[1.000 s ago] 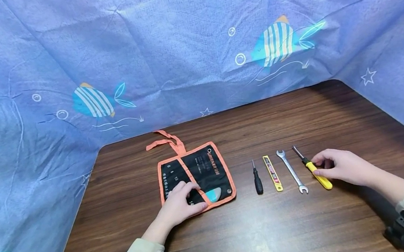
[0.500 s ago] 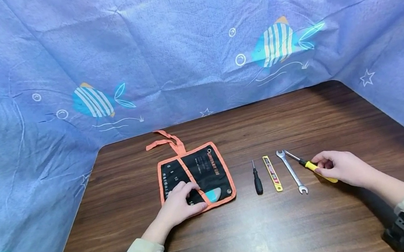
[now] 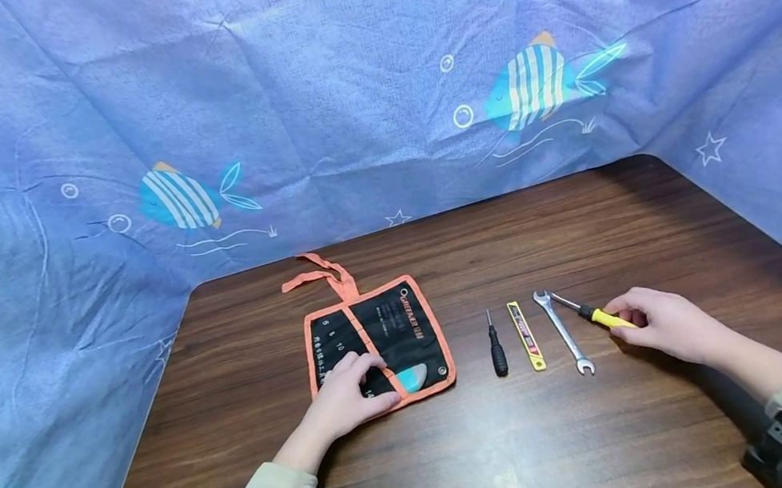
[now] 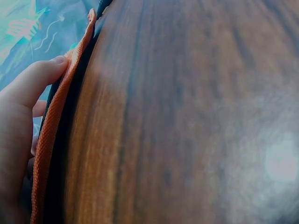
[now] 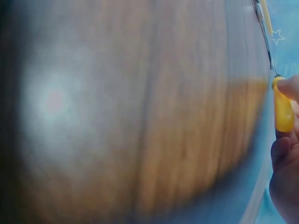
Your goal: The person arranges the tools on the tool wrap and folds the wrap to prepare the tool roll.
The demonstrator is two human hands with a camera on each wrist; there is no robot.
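Note:
A black tool pouch (image 3: 400,323) with orange trim lies flat on the table, a teal-and-grey piece (image 3: 413,377) showing at its lower right. My left hand (image 3: 350,393) rests on the pouch, fingers loosely bent over the pocket strip and thumb touching near the front edge. In the left wrist view the thumb (image 4: 39,79) presses against the orange trim. Over at the right, my right hand (image 3: 668,325) grips the yellow handle of a screwdriver (image 3: 605,318). Its metal shaft points to the upper left, with the tip near the head of an open-ended wrench (image 3: 565,334).
Left of the wrench lie a yellow printed flat strip (image 3: 527,337) with a hole at one end and a small black screwdriver (image 3: 497,349). Orange ties (image 3: 332,275) trail behind the pouch. A blue fish-patterned cloth (image 3: 346,104) hangs along the table's far edge.
The yellow screwdriver has turned so its tip swings left towards the wrench, and more of its handle is now inside my right hand. My left hand stays on the pouch.

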